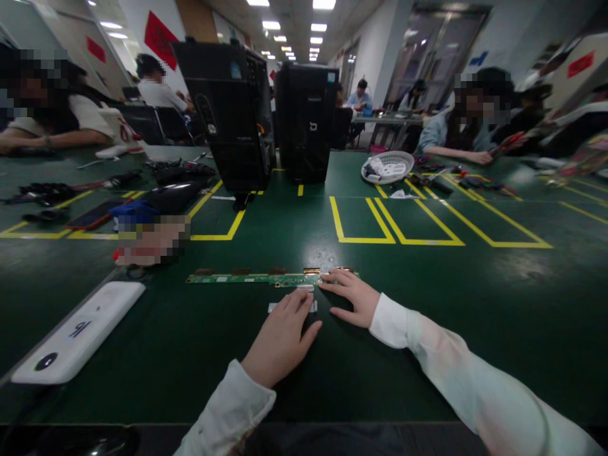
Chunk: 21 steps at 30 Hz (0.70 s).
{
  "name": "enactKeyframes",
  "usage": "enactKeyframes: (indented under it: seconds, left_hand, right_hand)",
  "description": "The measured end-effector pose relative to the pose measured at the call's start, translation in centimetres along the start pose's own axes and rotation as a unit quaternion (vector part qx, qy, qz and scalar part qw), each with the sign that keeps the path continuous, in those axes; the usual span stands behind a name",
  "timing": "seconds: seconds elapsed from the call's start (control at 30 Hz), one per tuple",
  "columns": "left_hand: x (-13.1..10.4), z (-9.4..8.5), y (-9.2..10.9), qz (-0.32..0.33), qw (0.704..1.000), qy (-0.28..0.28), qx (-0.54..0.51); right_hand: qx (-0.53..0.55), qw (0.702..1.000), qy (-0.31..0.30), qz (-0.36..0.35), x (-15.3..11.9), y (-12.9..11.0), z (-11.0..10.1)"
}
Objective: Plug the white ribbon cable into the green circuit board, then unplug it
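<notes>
A long, thin green circuit board (251, 278) lies flat on the green table, with brownish tabs along its far edge. My left hand (285, 335) rests palm down in front of it, fingers stretched out and fingertips at a small white connector on its near edge. Partly under those fingers is a pale, silvery strip (313, 306), mostly hidden. My right hand (356, 296) lies over the right end of the board with its fingers spread, the fingertips touching it. Neither hand appears to grip anything.
A long white device (80, 332) lies at the left. Two black computer towers (306, 123) stand at the back. A white basket (387, 166) holds pale items. Yellow tape (365, 240) marks the green table (427, 380). Tools and cables (175, 171) lie behind; several people sit around.
</notes>
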State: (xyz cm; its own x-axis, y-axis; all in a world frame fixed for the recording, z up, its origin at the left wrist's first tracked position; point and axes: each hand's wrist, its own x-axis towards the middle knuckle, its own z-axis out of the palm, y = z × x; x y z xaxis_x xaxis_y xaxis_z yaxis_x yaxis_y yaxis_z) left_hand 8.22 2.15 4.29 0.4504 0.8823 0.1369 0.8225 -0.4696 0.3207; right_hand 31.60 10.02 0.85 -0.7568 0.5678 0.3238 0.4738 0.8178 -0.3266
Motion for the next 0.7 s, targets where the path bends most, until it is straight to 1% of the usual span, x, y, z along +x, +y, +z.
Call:
enactKeyframes:
  seconds: [0.1, 0.17, 0.27, 0.37, 0.43, 0.53, 0.6, 0.7]
  left_hand:
    - [0.0, 0.2, 0.2, -0.005, 1.000, 0.014, -0.002]
    - [0.1, 0.0, 0.1, -0.002, 1.000, 0.021, -0.008]
    - [0.1, -1.2, -0.6, 0.007, 0.999, 0.037, -0.033]
    - [-0.7, -2.6, -2.3, -0.022, 0.996, 0.070, -0.058]
    - [-2.0, -3.2, -3.8, -0.042, 0.995, 0.068, -0.057]
    - [-4.8, -3.2, -6.6, -0.075, 0.995, 0.057, -0.032]
    - [-7.0, -2.8, -8.4, -0.091, 0.993, 0.075, -0.011]
    - [-9.5, -2.2, -10.6, -0.097, 0.987, 0.124, 0.020]
  right_hand:
    - [0.001, 1.000, -0.001, 0.002, 0.0, 0.0, 0.0]
    - [-0.001, 1.000, -0.002, 0.003, 0.0, 0.0, 0.1]
    - [-0.007, 1.000, -0.002, 0.006, 0.0, -0.1, 0.0]
    - [-0.014, 1.000, -0.005, 0.009, 0.0, -0.3, -0.1]
    - [-0.016, 1.000, -0.012, 0.016, 0.0, -0.5, -0.2]
    - [-0.016, 0.999, -0.021, 0.032, 0.0, -0.6, -0.2]
    - [-0.019, 0.999, -0.022, 0.033, 0.0, -0.7, -0.2]
    - [-0.032, 0.999, -0.016, 0.022, 0.2, -0.9, -0.4]
